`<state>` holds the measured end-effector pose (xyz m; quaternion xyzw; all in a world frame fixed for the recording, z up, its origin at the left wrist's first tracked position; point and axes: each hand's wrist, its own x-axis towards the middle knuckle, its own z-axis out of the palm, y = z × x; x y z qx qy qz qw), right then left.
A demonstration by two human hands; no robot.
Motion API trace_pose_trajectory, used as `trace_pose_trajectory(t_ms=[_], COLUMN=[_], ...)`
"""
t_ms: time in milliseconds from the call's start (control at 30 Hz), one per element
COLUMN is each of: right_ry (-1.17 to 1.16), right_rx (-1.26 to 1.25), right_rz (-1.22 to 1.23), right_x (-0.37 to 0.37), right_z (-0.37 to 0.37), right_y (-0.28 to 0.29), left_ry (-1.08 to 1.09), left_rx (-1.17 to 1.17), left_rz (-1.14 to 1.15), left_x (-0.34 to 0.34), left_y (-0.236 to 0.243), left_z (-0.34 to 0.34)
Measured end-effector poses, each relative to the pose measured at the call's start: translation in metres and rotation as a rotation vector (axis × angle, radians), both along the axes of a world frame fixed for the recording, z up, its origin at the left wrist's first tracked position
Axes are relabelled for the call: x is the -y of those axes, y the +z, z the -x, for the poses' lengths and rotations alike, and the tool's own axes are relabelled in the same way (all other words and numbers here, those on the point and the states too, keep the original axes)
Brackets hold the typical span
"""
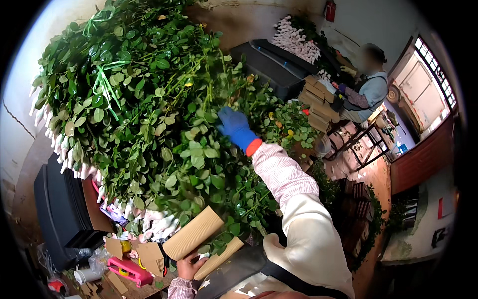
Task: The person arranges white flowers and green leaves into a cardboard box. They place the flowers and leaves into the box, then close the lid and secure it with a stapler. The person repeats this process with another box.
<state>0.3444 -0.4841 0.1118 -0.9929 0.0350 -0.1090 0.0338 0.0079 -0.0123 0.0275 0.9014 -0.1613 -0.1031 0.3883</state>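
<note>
A tall heap of leafy green rose stems [164, 119] fills the left and middle of the head view. My right hand [235, 128], in a blue glove with a red cuff, reaches into its right side. Leaves and blur hide those fingertips, so I cannot tell whether they grip a stem. Low in front of me, my bare left hand [189, 266] is closed at the lower edge of a bent piece of corrugated cardboard [194, 233]. Another cardboard edge [219, 258] shows beside the thumb, with leaves between the two. White-wrapped flower heads [158, 225] stick out along the heap's lower left side.
A pink tape dispenser [130, 271] and cardboard scraps lie on the bench at lower left, near a black bin [62, 209]. Another black bin [271, 67] stands behind the heap. A co-worker [368, 89] works at far right beside stacked cardboard [316, 102]. A doorway opens beyond.
</note>
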Motion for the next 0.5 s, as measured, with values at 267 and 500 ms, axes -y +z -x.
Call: trace_pose_trajectory(t_ms=[267,500], right_ry=[0.04,0.242], right_rx=[0.069,0.185], right_rz=[0.056,-0.243], right_x=[0.002,-0.041], right_z=[0.0,0.054], right_y=[0.023,0.083], left_ry=[-0.049,-0.079], left_rx=[0.05,0.176], left_rz=[-0.007,0.022], left_x=[-0.002,-0.003], left_y=[-0.015,0.005], left_z=[-0.008,-0.01])
